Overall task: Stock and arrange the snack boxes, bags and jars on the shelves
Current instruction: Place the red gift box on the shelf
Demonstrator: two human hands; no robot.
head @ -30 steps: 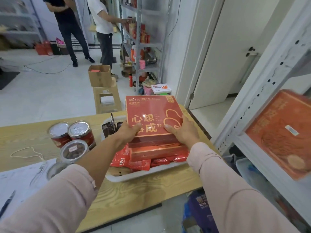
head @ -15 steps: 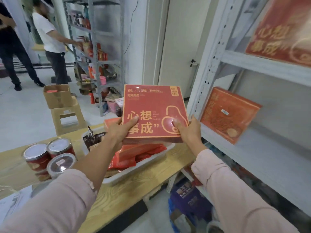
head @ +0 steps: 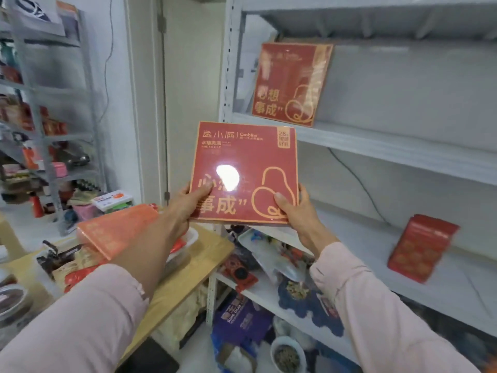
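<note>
A flat red snack box (head: 243, 157) with gold lettering is held up in front of the white shelf unit (head: 390, 146). My left hand (head: 185, 203) grips its lower left corner and my right hand (head: 293, 208) grips its lower right corner. A matching red box (head: 290, 82) leans upright at the left end of the upper shelf. Another red box (head: 419, 246) stands on the middle shelf at the right. More orange-red boxes (head: 115, 230) and red bags (head: 78, 275) lie in a white tray on the wooden table (head: 193, 275).
A lower shelf (head: 269, 294) holds a tray, bags and a purple box (head: 239, 321). A jar (head: 10, 300) stands at the left edge of the table. A grey rack (head: 45, 125) with goods stands far left, next to a white door (head: 193, 76).
Both hands have lifted the red box off the tray stack and carried it up and right toward the shelf unit. My view has turned right to the shelves.
</note>
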